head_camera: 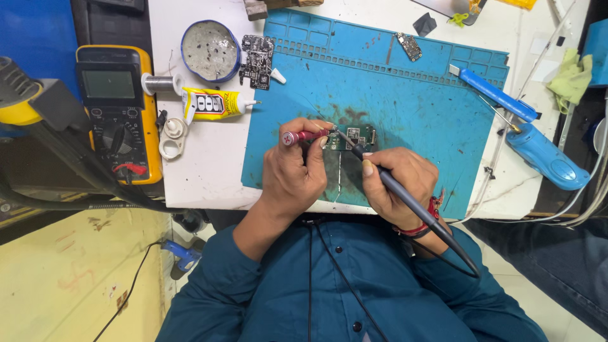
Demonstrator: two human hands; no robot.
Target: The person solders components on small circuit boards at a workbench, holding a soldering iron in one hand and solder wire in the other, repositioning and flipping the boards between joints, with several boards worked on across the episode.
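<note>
Right hand (pixel 398 183) gripping a dark slim soldering iron (pixel 405 197), left hand (pixel 294 172) pinching a red-handled metal probe (pixel 304 135), both tips meeting on the small green circuit board (pixel 352 137), board lying on a blue silicone mat (pixel 405 95) on the white counter (pixel 202 152), yellow multimeter (pixel 120 111) far left.

The person wears a teal button-up shirt (pixel 354 291) with long sleeves pushed up, and red thread bands (pixel 423 227) around the right wrist.

Pretty bright, even overhead light, soft shadows under the hands, sharp mid-frame but wide-angle bending at the edges.
</note>
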